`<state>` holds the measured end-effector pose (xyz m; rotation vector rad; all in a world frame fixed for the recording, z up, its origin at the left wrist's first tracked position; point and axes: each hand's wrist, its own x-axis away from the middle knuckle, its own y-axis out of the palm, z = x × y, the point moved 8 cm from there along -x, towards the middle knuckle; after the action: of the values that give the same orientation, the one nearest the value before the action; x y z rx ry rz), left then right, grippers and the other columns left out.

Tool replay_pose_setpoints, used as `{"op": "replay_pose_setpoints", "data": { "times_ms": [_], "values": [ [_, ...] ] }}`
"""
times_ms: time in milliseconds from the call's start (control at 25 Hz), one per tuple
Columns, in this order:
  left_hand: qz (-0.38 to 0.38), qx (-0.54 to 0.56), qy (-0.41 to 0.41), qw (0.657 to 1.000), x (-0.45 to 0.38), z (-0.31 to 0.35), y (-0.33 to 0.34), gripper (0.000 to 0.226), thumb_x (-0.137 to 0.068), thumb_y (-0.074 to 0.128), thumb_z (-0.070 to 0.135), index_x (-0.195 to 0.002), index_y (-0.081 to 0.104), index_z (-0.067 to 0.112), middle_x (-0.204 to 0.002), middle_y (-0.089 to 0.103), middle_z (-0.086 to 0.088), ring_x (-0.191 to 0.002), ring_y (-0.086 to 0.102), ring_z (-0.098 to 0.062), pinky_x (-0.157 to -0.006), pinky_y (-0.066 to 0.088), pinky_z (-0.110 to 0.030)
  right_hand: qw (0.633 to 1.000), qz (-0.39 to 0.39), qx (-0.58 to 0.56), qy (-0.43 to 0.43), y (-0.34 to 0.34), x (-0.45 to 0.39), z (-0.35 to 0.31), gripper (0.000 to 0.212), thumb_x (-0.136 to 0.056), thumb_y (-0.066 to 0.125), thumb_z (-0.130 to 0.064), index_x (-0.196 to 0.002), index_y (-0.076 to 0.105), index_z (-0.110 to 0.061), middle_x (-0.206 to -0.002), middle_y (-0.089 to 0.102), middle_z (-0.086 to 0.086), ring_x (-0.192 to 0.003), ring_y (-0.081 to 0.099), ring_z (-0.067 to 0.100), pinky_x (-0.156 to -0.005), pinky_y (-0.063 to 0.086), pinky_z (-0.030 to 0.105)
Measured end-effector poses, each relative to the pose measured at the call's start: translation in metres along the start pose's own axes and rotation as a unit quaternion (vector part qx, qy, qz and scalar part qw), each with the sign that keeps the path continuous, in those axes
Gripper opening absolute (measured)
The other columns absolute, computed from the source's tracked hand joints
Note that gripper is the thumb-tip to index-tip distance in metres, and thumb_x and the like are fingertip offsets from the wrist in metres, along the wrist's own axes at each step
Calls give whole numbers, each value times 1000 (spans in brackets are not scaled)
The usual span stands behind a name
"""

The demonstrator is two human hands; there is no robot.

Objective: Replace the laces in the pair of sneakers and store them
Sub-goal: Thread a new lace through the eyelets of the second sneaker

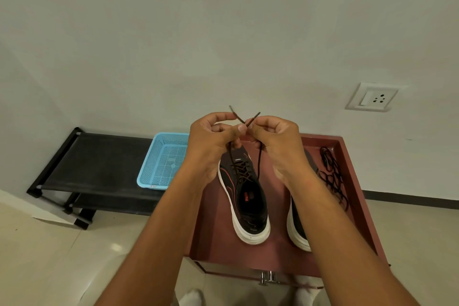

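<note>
Two black sneakers with white soles stand on a maroon table (218, 236). The left sneaker (244, 196) has a dark brown lace (258, 161) threaded through its eyelets. Both lace ends are pulled up and crossed above the shoe. My left hand (211, 141) pinches one end and my right hand (278, 141) pinches the other, thumbs touching. The right sneaker (296, 228) is mostly hidden behind my right forearm. A loose dark lace (331, 174) lies coiled on the table at the right.
A light blue plastic basket (164, 159) sits on a low black shoe rack (99, 164) left of the table. The table has raised rims and a drawer handle (268, 277) at its front. A wall socket (375, 99) is at the right. Beige tiled floor lies below.
</note>
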<state>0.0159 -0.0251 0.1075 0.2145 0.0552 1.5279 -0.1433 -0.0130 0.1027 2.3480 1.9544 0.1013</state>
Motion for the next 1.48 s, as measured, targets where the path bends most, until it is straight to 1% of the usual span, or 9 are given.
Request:
{"op": "replay_pose_setpoints", "data": {
  "times_ms": [120, 280, 520, 680, 840, 960, 1080, 1200, 1480],
  "values": [
    [5, 19, -3, 1000, -1, -3, -1, 24, -82, 80, 1, -105, 74, -2, -77, 64, -22, -61, 58, -25, -63, 52, -33, 998, -44, 42, -21, 2, -2, -1, 10, -95, 70, -9, -99, 80, -10, -95, 76, 20, -98, 67, 50, -78, 52, 47],
    [45, -9, 28, 999, 0, 0, -5, 17, -80, 83, 3, -91, 75, -7, -84, 70, -33, -68, 60, -31, -61, 54, -31, 998, -52, 47, 2, 2, -1, -2, 17, -98, 68, -19, -96, 82, -8, -85, 75, 13, -76, 61, 19, -72, 50, 32],
    [-9, -174, 128, 976, 0, 8, 3, 6, -83, 81, 2, -84, 74, 3, -71, 73, -8, -58, 61, -17, -59, 51, -31, 998, 48, 37, 15, -7, -2, 3, 25, -101, 63, -12, -91, 75, 8, -72, 73, 13, -51, 62, 1, -51, 45, 11],
    [-24, -264, 170, 949, 6, 14, 11, 13, -87, 74, -3, -81, 73, 8, -85, 76, 5, -64, 65, 3, -65, 52, -14, 991, 48, 117, 44, -9, -8, 17, 28, -100, 67, -22, -83, 79, -3, -69, 72, 15, -46, 55, 1, -48, 42, 13],
    [0, -327, 186, 926, -3, 9, 5, 16, -89, 70, 1, -77, 64, 9, -76, 72, -1, -71, 68, -14, -66, 57, -35, 982, 30, 185, 23, -5, -11, 19, 19, -100, 65, -24, -93, 80, -16, -82, 77, 3, -73, 71, 9, -66, 57, 28],
    [2, -361, 167, 918, -9, 2, 4, 18, -91, 68, 4, -78, 55, 8, -74, 66, -11, -70, 61, -33, -58, 48, -36, 984, -11, 177, 9, -1, -11, 14, 25, -97, 55, -9, -106, 73, -23, -75, 62, -4, -59, 55, 6, -63, 49, 28],
    [16, -363, 139, 921, -17, -4, -4, 17, -91, 69, 9, -80, 56, 9, -80, 70, -7, -75, 64, -30, -67, 53, -37, 986, -110, 128, -15, 9, -5, 11, 40, -81, 56, 11, -103, 73, -17, -87, 73, -2, -76, 67, 13, -71, 51, 36],
    [25, -315, 83, 945, -27, -20, -14, 16, -85, 72, 20, -78, 58, 15, -88, 76, -3, -79, 72, -30, -71, 60, -54, 978, -144, 139, -51, 13, 0, 12, 36, -77, 72, 15, -103, 74, -9, -105, 77, 4, -95, 71, 4, -83, 50, 25],
    [54, -153, 1, 987, -26, -32, -13, 18, -92, 71, 3, -90, 60, -11, -69, 64, -18, -50, 46, -13, -49, 39, -25, 974, -43, 198, -103, 6, -10, 18, 10, -85, 83, -17, -90, 80, -25, -101, 65, 4, -92, 67, 12, -85, 57, 28]
  ]
}}
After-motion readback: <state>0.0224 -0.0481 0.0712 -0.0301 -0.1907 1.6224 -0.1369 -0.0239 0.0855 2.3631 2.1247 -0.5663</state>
